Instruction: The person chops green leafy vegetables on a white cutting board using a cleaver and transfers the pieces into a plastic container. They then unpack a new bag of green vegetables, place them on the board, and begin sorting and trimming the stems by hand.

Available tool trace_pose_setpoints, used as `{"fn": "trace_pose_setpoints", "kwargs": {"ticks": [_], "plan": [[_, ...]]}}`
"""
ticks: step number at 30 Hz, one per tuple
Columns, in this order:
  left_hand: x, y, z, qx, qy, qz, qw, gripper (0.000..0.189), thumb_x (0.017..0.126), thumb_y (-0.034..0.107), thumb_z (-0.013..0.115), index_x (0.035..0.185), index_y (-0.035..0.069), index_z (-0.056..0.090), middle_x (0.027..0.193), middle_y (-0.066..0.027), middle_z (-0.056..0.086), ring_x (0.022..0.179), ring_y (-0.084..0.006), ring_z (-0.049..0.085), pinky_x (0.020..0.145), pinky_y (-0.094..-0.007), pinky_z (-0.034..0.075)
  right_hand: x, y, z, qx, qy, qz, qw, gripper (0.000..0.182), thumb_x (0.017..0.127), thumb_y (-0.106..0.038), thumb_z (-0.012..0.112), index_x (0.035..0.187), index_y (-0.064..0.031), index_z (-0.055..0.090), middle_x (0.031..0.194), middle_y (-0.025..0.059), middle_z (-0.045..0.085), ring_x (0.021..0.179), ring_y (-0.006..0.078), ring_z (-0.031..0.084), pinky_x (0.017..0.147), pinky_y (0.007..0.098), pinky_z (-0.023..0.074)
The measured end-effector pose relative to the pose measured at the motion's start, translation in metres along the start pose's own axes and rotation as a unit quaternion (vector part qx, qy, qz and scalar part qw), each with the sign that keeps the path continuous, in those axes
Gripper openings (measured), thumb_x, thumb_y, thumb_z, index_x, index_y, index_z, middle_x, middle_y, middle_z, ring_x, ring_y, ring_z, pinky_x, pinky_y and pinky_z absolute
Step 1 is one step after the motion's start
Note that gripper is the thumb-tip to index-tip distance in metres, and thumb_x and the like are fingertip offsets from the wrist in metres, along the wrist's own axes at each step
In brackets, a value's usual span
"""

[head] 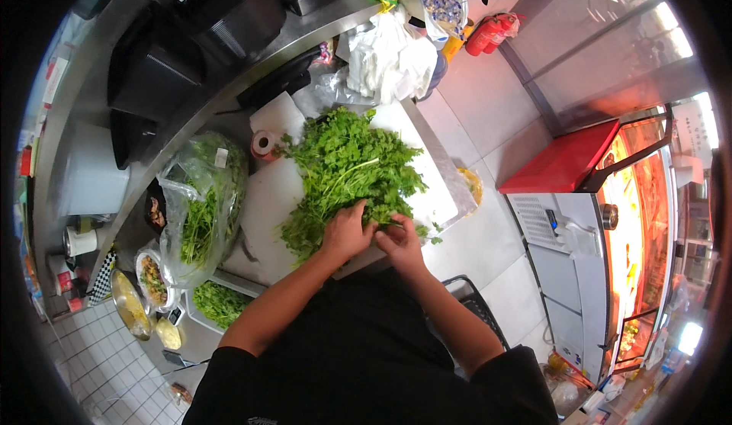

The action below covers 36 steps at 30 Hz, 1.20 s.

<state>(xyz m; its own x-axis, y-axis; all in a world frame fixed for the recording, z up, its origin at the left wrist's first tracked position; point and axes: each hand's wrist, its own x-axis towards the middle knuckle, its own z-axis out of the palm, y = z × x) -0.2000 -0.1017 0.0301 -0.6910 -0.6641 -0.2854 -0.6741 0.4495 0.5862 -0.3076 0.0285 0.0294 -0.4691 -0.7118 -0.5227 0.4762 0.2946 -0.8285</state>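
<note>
A large heap of leafy cilantro [354, 167] lies over a white cutting board [423, 165] in front of me. My left hand [346, 233] is at the heap's near edge, its fingers closed around stems and partly hidden by leaves. Close beside it, my right hand [403, 245] has its fingers curled at the same edge, thumb and forefinger near some small leaves. Whether the right fingers pinch a sprig cannot be made out. Left of the board, a clear plastic bag [177, 236] holds more green stems. A tray of cut greens [220, 305] sits below the bag.
A paper roll [265, 143] stands behind the board, near white plastic bags [392, 59]. Black containers [157, 65] line the upper shelf. Bowls of food [151, 279] stand at left. On the floor are a black basket [474, 305] and, farther right, a lit display cabinet [563, 236].
</note>
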Motion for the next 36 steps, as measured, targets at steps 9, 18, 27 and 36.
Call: {"fn": "trace_pose_setpoints", "kwargs": {"ticks": [9,18,27,36], "plan": [[0.002,-0.019,-0.018,-0.215,-0.006,-0.041,0.976,0.048,0.095,0.034,0.068,0.131,0.004,0.059,0.116,-0.0247,0.070,0.113,-0.0428,0.065,0.095,-0.0471,0.053,-0.011,-0.007,0.022,-0.027,-0.044,-0.066,0.996,0.057,0.092,0.001,0.072,0.143,-0.0071,0.049,0.134,0.0076,0.054,0.120,0.0198,0.059,0.103,0.0351,0.0501],[-0.012,-0.033,-0.003,-0.193,0.068,0.020,0.979,0.041,0.096,0.025,0.068,0.130,0.005,0.059,0.124,-0.0202,0.066,0.116,-0.0406,0.062,0.096,-0.0473,0.051,-0.014,-0.016,0.021,-0.035,-0.017,-0.108,0.993,0.039,0.093,-0.003,0.073,0.128,-0.0049,0.058,0.118,0.0062,0.064,0.098,0.0135,0.064,0.088,0.0296,0.0536],[-0.014,-0.030,-0.003,-0.129,0.086,0.076,0.985,0.034,0.095,0.017,0.066,0.126,0.006,0.061,0.123,-0.0167,0.067,0.115,-0.0389,0.061,0.097,-0.0470,0.051,0.031,-0.071,0.004,-0.327,0.164,-0.212,0.906,0.013,0.093,-0.014,0.072,0.098,-0.0021,0.070,0.085,0.0116,0.071,0.073,0.0209,0.070,0.071,0.0338,0.0559],[-0.014,-0.028,-0.010,-0.103,0.075,0.125,0.984,0.031,0.091,0.014,0.069,0.119,0.003,0.062,0.113,-0.0171,0.066,0.109,-0.0390,0.061,0.091,-0.0469,0.051,0.082,-0.080,0.034,-0.444,0.083,-0.105,0.886,0.031,0.087,-0.027,0.081,0.107,-0.0041,0.076,0.090,0.0125,0.077,0.080,0.0192,0.075,0.078,0.0317,0.0576]]}}
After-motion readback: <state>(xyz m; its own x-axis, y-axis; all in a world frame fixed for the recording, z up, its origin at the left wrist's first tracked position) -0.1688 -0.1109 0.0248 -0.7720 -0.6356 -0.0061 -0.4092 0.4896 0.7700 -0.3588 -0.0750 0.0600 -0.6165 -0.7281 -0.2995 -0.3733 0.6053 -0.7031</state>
